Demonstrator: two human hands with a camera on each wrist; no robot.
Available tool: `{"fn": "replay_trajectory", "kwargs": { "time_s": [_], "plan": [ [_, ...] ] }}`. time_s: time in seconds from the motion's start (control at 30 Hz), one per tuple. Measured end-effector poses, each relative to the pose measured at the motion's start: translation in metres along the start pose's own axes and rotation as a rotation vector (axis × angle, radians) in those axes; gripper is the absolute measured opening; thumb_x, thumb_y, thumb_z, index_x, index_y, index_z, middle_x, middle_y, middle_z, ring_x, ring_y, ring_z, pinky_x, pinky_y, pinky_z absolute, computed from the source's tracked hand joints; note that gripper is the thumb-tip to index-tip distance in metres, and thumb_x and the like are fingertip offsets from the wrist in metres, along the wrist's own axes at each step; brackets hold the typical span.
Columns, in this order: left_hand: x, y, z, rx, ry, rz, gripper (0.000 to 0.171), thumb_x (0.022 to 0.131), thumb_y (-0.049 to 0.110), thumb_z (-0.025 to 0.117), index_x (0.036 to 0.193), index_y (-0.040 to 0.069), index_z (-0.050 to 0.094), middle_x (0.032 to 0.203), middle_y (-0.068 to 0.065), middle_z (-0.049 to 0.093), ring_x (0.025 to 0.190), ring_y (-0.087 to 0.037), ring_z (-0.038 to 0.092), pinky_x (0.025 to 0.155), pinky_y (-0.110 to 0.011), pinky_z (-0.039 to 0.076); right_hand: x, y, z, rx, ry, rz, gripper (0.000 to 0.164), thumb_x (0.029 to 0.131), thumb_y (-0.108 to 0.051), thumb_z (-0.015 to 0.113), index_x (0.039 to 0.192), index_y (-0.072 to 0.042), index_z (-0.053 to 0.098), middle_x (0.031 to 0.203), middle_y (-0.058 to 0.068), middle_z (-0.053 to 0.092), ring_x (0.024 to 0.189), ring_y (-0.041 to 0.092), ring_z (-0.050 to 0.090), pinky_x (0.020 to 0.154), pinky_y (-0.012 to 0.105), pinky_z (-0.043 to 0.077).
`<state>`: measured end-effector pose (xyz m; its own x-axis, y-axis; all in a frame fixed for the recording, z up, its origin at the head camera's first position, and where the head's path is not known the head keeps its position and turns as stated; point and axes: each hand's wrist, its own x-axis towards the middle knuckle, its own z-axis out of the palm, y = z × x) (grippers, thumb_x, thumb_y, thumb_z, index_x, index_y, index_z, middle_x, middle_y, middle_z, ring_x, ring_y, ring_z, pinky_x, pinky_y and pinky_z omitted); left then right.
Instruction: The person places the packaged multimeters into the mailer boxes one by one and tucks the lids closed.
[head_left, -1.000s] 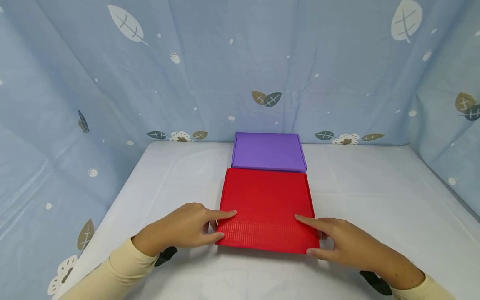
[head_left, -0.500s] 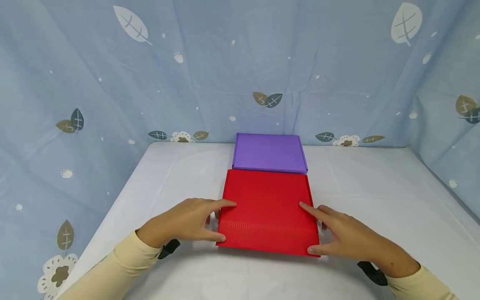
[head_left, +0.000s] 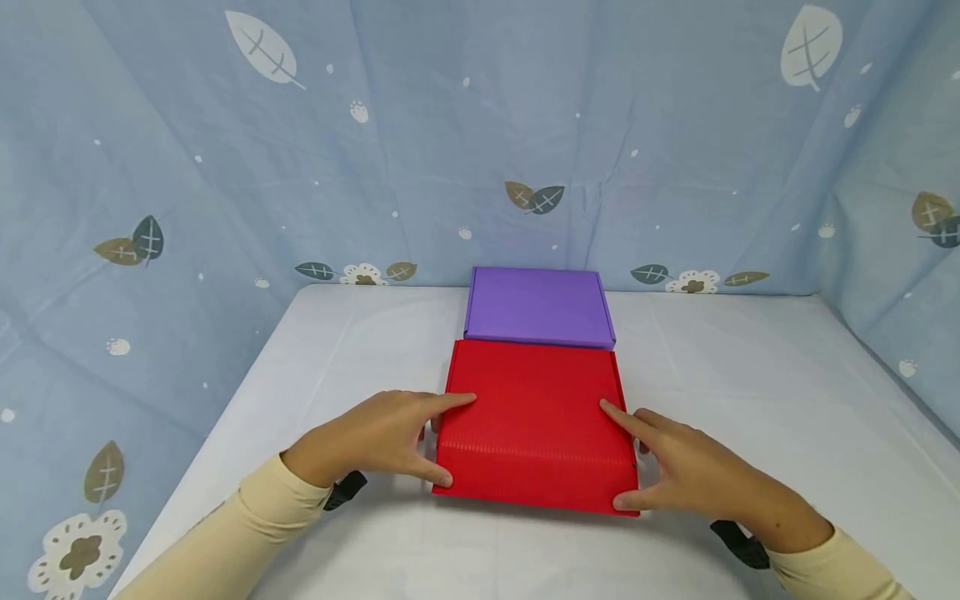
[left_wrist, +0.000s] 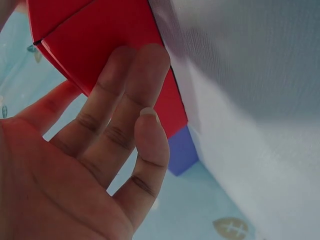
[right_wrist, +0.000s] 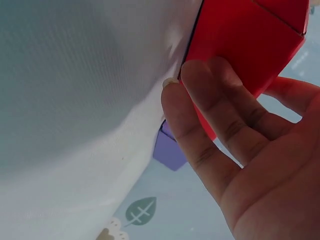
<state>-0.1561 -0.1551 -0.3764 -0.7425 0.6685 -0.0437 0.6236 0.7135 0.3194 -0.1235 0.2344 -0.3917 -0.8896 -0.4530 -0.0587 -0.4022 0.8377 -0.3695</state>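
Note:
A flat red cardboard box (head_left: 536, 392) lies in the middle of the white table, its lid's front strip bending down towards me. My left hand (head_left: 382, 433) is at its left side, forefinger on the lid and thumb at the front left corner. On the right, my right hand (head_left: 686, 471) mirrors this, forefinger on the lid and thumb at the front right corner. In the left wrist view, nearly straight fingers (left_wrist: 145, 75) rest along the box's side wall; the right wrist view has the other hand's fingers (right_wrist: 202, 85) loosely extended beside the opposite wall.
Behind the red box lies a purple box (head_left: 540, 304), close to its back edge. A white cloth covers the table (head_left: 727, 350). Blue curtains (head_left: 420, 125) with leaf and flower prints hang at the back and both sides.
Both forefingers have slid farther back along the red lid, while the thumbs stay near the front corners. The ribbed front strip now looks more smoothly bent. The purple box stays put.

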Motion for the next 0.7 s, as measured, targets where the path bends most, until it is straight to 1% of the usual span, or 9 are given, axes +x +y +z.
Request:
{"fn": "replay_trajectory", "kwargs": {
  "time_s": [0.2, 0.3, 0.43, 0.53, 0.63, 0.7],
  "plan": [
    [0.001, 0.001, 0.004, 0.017, 0.011, -0.017, 0.092, 0.072, 0.052, 0.085, 0.150, 0.023, 0.045, 0.096, 0.006, 0.060, 0.067, 0.000, 0.051, 0.067, -0.023, 0.045, -0.001, -0.004, 0.004, -0.017, 0.023, -0.010, 0.108, 0.067, -0.064, 0.083, 0.154, -0.016, 0.040, 0.111, 0.002, 0.057, 0.084, 0.009, 0.053, 0.062, 0.020, 0.048],
    [0.001, 0.003, 0.005, 0.036, 0.007, -0.036, 0.092, 0.072, 0.053, 0.084, 0.150, 0.023, 0.045, 0.108, 0.005, 0.063, 0.076, -0.002, 0.052, 0.072, -0.025, 0.048, -0.001, -0.005, 0.006, -0.021, 0.041, -0.020, 0.107, 0.067, -0.062, 0.084, 0.153, -0.015, 0.041, 0.111, 0.003, 0.057, 0.083, 0.008, 0.053, 0.062, 0.020, 0.048],
    [0.003, 0.006, 0.005, 0.043, -0.002, -0.076, 0.092, 0.071, 0.053, 0.085, 0.149, 0.024, 0.046, 0.123, 0.003, 0.064, 0.089, -0.005, 0.055, 0.080, -0.030, 0.051, -0.001, -0.005, 0.007, -0.019, 0.042, -0.009, 0.108, 0.066, -0.063, 0.084, 0.153, -0.015, 0.041, 0.113, 0.006, 0.057, 0.082, 0.008, 0.053, 0.063, 0.020, 0.049],
    [0.005, 0.008, 0.006, 0.044, -0.001, -0.094, 0.091, 0.070, 0.051, 0.087, 0.147, 0.024, 0.047, 0.126, 0.000, 0.065, 0.098, -0.010, 0.061, 0.085, -0.034, 0.054, 0.000, -0.005, 0.007, -0.015, 0.037, 0.004, 0.108, 0.066, -0.063, 0.084, 0.153, -0.016, 0.040, 0.117, 0.009, 0.058, 0.086, 0.010, 0.055, 0.064, 0.021, 0.052],
    [0.007, 0.010, 0.007, 0.061, 0.004, -0.104, 0.090, 0.069, 0.051, 0.087, 0.146, 0.023, 0.049, 0.126, -0.001, 0.066, 0.106, -0.015, 0.064, 0.090, -0.039, 0.054, -0.001, -0.005, 0.008, -0.034, 0.048, -0.001, 0.108, 0.066, -0.063, 0.084, 0.153, -0.016, 0.041, 0.122, 0.013, 0.058, 0.092, 0.015, 0.058, 0.067, 0.026, 0.056],
    [0.008, 0.011, 0.008, 0.077, 0.005, -0.112, 0.090, 0.069, 0.050, 0.087, 0.145, 0.023, 0.049, 0.124, -0.002, 0.066, 0.106, -0.017, 0.064, 0.090, -0.040, 0.054, -0.001, -0.004, 0.009, -0.056, 0.064, -0.006, 0.107, 0.065, -0.062, 0.085, 0.152, -0.016, 0.043, 0.123, 0.015, 0.059, 0.095, 0.018, 0.059, 0.069, 0.029, 0.058]
  ]
}}
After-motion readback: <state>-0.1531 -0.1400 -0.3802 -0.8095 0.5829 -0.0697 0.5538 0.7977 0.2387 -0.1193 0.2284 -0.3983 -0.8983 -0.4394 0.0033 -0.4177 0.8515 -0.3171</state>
